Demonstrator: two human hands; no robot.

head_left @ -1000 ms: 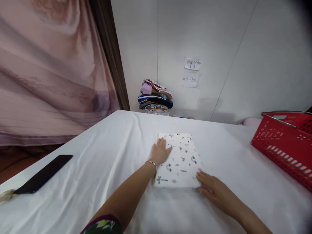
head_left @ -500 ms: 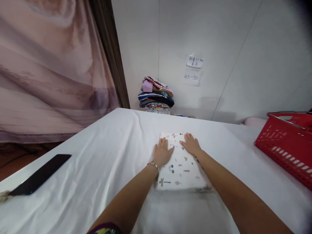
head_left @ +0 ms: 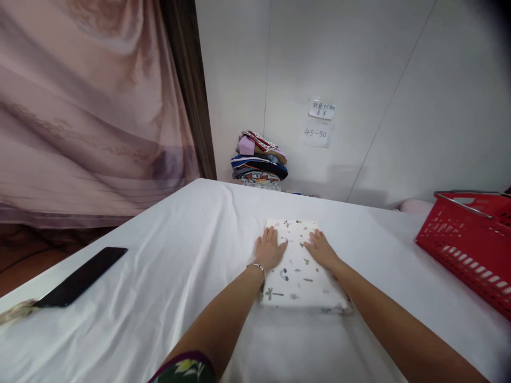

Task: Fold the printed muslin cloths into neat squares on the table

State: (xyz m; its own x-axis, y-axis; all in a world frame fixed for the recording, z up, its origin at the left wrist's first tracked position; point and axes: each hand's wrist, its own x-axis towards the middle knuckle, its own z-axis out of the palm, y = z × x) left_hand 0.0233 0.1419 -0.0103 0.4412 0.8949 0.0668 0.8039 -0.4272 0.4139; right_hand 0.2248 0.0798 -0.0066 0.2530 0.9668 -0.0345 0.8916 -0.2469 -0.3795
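A folded white cloth (head_left: 297,282) with small printed figures, among them palm trees, lies in front of me on the white-covered table (head_left: 191,266). My left hand (head_left: 270,250) rests flat on its left edge, fingers spread. On the right edge of the cloth lies my right hand (head_left: 322,250), also with the fingers stretched out and apart. Neither hand grips the fabric. The lower right corner of the cloth shows folded layers, partly beside my right forearm.
A red plastic basket (head_left: 459,239) with a metal handle stands at the right. A black phone-like slab (head_left: 82,276) lies at the left. Behind the table's far edge is a stack of folded fabrics (head_left: 259,159). A pink curtain (head_left: 91,106) hangs at the left.
My right hand has slid slightly toward me and right along the cloth's edge. My left hand stays in about the same place. The view has shifted a little.
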